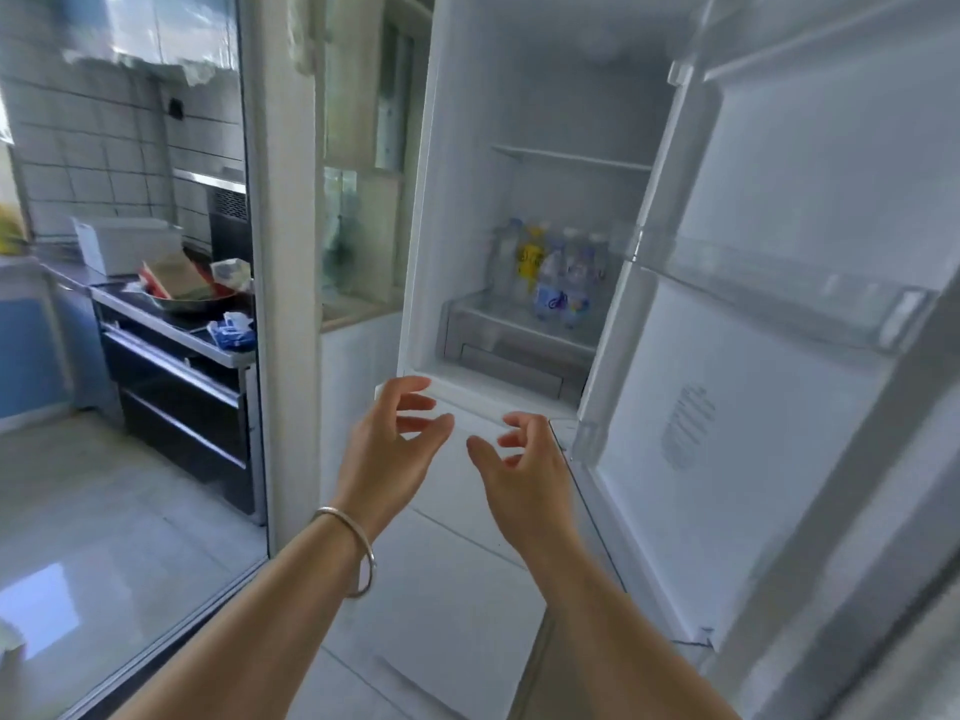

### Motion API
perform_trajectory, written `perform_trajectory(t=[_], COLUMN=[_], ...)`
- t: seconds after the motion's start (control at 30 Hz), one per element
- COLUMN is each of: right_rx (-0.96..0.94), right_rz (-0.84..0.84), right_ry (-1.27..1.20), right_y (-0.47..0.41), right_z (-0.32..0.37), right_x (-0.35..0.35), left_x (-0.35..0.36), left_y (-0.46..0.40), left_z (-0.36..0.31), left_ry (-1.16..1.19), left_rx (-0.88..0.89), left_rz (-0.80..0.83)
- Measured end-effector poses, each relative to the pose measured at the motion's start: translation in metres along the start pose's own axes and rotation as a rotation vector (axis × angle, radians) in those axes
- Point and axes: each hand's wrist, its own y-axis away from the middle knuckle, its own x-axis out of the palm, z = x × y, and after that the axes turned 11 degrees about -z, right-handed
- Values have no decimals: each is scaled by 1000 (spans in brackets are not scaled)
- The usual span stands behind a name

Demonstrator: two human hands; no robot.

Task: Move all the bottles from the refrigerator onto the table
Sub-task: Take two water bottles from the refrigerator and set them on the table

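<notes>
The white refrigerator [431, 252] stands open in front of me. On its lower glass shelf [478, 309] several clear plastic bottles [563, 283] are clustered, one with a yellow label [531, 257]. My left hand [397, 439], a silver bangle on its wrist, and my right hand [519, 459] are both raised below the shelf, in front of the fridge's lower edge. Each has curled, spread fingers and holds nothing. No table is in view.
The fridge door [779, 356] is swung open on the right, with a clear door bin [789, 298]. A glass partition [254, 304] on the left separates a kitchen with a black stove [176, 387] and cluttered counter. Light tiled floor lies below.
</notes>
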Motion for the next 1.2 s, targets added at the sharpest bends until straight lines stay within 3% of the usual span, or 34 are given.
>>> perform_trajectory(t=[0.33,0.6,0.8,1.07,1.2], right_rx=[152,239,206,150,101], right_rz=[-215,-368,-459,-654,-862], right_ry=[-46,-158,-179,-270,-263], right_y=[-127,-226,-318,-504,-578], right_z=[9,5,-24,-67,-98], right_x=[118,171,187,171,151], left_x=[16,77,149,284,361], left_y=[-181,-288,-350,-443,-489], left_z=[87,125,153,168,163], left_ry=[58,115,162,227,247], left_rx=[72,36,48,21,-15], left_rz=[235,378,446,464,518])
